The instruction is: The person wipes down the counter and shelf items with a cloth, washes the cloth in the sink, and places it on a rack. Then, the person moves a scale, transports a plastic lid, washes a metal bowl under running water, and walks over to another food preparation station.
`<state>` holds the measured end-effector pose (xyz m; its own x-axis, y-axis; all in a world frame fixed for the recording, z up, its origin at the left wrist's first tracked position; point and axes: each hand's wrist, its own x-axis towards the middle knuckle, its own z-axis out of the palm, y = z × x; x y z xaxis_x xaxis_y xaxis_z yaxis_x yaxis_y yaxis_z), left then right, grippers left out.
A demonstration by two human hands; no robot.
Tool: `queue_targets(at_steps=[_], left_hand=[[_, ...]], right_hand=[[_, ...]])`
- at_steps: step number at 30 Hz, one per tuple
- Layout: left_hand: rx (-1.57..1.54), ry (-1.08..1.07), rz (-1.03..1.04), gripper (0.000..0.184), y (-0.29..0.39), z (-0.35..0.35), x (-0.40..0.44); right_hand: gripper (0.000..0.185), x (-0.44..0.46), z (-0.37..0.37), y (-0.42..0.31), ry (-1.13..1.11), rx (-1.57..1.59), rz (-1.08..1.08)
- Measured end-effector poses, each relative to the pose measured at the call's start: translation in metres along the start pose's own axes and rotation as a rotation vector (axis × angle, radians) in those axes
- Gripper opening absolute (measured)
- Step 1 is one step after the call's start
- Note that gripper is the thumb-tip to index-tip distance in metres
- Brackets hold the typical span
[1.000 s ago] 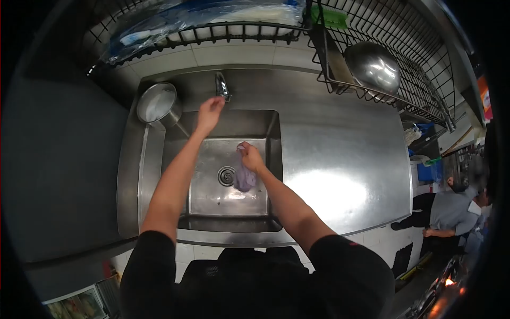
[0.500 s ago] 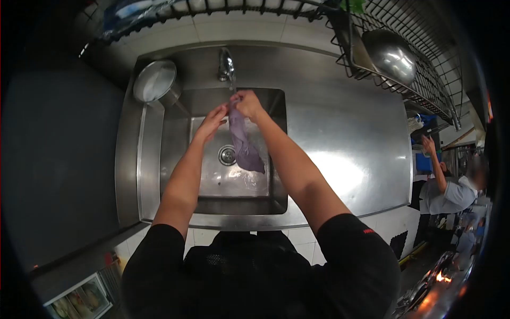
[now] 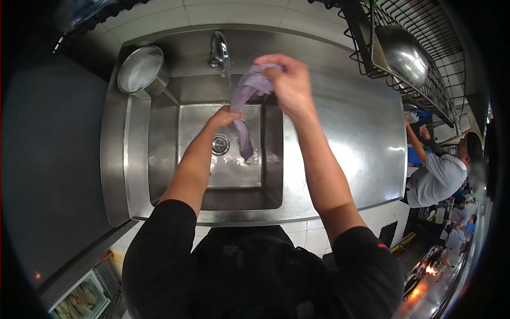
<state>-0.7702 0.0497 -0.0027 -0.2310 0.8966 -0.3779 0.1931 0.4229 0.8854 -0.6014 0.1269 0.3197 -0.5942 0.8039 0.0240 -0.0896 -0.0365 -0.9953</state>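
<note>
A wet-looking purple cloth [image 3: 243,95] stretches over the steel sink [image 3: 170,133]. Its upper end is bunched in my right hand [image 3: 292,87], raised above the sink's right rim with the fingers closed. Lower down, my left hand [image 3: 226,117] is closed round the middle of the cloth, and the loose end hangs below it to the right of the drain [image 3: 220,144]. Water runs from the faucet [image 3: 217,50] just left of the cloth's upper part. Some of my left fingers are hidden behind the cloth.
A metal pot [image 3: 141,72] stands at the sink's back left corner. Steel counter [image 3: 345,138] extends to the right, below a wire rack [image 3: 396,85] holding a metal bowl [image 3: 405,56]. Another person [image 3: 438,178] works at the far right, with flames [image 3: 431,270] beyond.
My right hand has moved right and up from under the faucet, drawing the cloth's upper end along. My left hand, previously open beside the cloth, has moved down and closed on it.
</note>
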Motion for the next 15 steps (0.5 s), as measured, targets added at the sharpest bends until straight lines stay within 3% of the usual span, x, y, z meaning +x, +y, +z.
queue_targets(at_steps=[2, 3, 5, 8, 10, 12, 13, 15], left_hand=[[-0.063, -0.061, -0.039, 0.05, 0.016, -0.006, -0.005], [-0.03, -0.051, -0.165, 0.052, 0.046, -0.014, -0.014], [0.012, -0.035, -0.292, 0.054, 0.091, -0.027, -0.022], [0.3, -0.059, -0.2, 0.055, 0.121, -0.04, -0.021], [0.736, 0.033, 0.183, 0.049, 0.126, -0.044, -0.022], [0.829, 0.005, 0.186, 0.047, 0.141, -0.042, -0.032], [0.913, -0.029, 0.193, 0.046, 0.148, -0.042, -0.037], [0.868, -0.01, 0.228, 0.043, 0.152, -0.045, -0.044]], right_hand=[[0.022, -0.022, -0.029, -0.003, 0.0, -0.074, -0.003], [0.021, -0.03, -0.039, -0.002, -0.003, -0.149, -0.009], [0.02, -0.039, -0.054, 0.047, 0.035, -0.261, 0.153], [0.02, -0.038, -0.059, 0.165, 0.023, -0.37, 0.271], [0.024, -0.03, -0.056, 0.24, 0.004, -0.381, 0.326], [0.041, -0.016, -0.048, 0.299, -0.058, -0.446, 0.309], [0.041, -0.009, -0.035, 0.305, -0.063, -0.438, 0.31], [0.061, 0.003, -0.009, 0.31, 0.098, -0.868, -0.042]])
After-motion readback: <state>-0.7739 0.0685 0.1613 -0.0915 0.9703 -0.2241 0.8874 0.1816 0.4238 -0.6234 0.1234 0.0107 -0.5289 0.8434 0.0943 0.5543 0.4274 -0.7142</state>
